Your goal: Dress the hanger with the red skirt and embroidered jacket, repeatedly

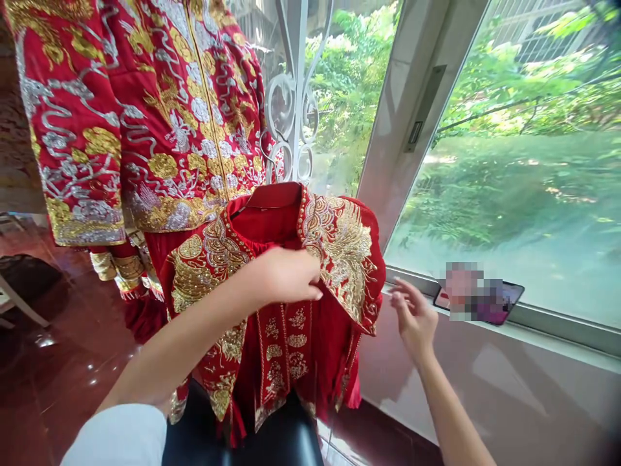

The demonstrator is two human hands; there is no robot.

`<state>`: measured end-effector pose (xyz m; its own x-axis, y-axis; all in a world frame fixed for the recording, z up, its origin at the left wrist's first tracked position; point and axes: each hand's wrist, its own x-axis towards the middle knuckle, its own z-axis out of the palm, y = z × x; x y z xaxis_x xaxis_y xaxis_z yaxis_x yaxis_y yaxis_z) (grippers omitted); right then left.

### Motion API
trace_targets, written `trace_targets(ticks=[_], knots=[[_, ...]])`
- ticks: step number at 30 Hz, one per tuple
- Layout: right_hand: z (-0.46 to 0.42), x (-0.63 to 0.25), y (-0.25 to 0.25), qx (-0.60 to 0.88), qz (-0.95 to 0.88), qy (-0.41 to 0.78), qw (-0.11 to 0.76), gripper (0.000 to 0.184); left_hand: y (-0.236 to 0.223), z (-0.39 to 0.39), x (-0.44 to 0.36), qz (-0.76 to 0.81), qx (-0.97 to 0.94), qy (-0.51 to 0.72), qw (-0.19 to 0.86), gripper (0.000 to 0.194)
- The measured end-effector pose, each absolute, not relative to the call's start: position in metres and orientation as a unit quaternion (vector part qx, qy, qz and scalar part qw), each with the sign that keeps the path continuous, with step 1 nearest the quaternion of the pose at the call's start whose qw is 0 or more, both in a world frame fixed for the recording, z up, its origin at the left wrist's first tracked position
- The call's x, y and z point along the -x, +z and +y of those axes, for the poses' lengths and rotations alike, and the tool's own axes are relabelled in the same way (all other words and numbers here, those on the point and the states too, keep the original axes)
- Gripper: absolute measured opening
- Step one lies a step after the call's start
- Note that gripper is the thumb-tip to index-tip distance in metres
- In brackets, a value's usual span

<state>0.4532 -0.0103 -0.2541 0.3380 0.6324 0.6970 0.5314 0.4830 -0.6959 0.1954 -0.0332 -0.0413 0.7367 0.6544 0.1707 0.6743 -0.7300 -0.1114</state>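
Observation:
A red garment (291, 349) with gold and silver embroidery hangs on a hanger (274, 194) in front of me. My left hand (286, 275) is closed on the front of this garment near its collar, pinching the cloth. Just off the garment's right shoulder flap, my right hand (412, 317) hovers with fingers loosely spread, holding nothing. A larger red embroidered jacket (140, 110) hangs higher up at the left, behind the first one.
A white scrolled metal stand (294, 97) rises behind the garments. A phone (485, 301) lies on the window sill (557, 336) at the right, below large panes showing trees. Dark red glossy floor (63, 362) spreads at the left; a black object (286, 440) sits below the garment.

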Motion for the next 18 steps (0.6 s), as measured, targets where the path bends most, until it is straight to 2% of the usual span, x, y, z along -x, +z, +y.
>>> trace_targets(ticks=[2, 4, 5, 8, 11, 13, 15, 18], knots=[[0.023, -0.474, -0.238, 0.498, -0.550, 0.045, 0.668, 0.045, -0.011, -0.027, -0.199, -0.371, 0.914, -0.112, 0.116, 0.030], [0.063, -0.485, -0.217, 0.474, -0.555, 0.085, 0.678, 0.048, 0.010, -0.001, -0.213, -0.378, 0.880, -0.199, 0.208, 0.030], [0.083, -0.486, -0.206, 0.454, -0.554, 0.123, 0.687, 0.049, 0.015, 0.016, -0.221, -0.385, 0.869, -0.209, 0.232, 0.031], [0.134, -0.475, -0.166, 0.378, -0.565, 0.240, 0.693, 0.052, 0.015, 0.064, -0.240, -0.437, 0.858, -0.156, 0.219, 0.034], [0.162, -0.448, -0.127, 0.299, -0.619, 0.320, 0.652, 0.060, 0.004, 0.087, -0.239, -0.446, 0.850, -0.161, 0.231, 0.028], [0.168, -0.429, -0.107, 0.277, -0.669, 0.375, 0.578, 0.056, 0.000, 0.090, -0.232, -0.421, 0.857, -0.180, 0.237, 0.026], [0.168, -0.416, -0.095, 0.322, -0.704, 0.370, 0.513, 0.046, -0.002, 0.088, -0.226, -0.405, 0.865, -0.189, 0.226, 0.025], [0.157, -0.416, -0.085, 0.432, -0.705, 0.273, 0.493, 0.049, -0.001, 0.085, -0.224, -0.406, 0.865, -0.197, 0.221, 0.027]])
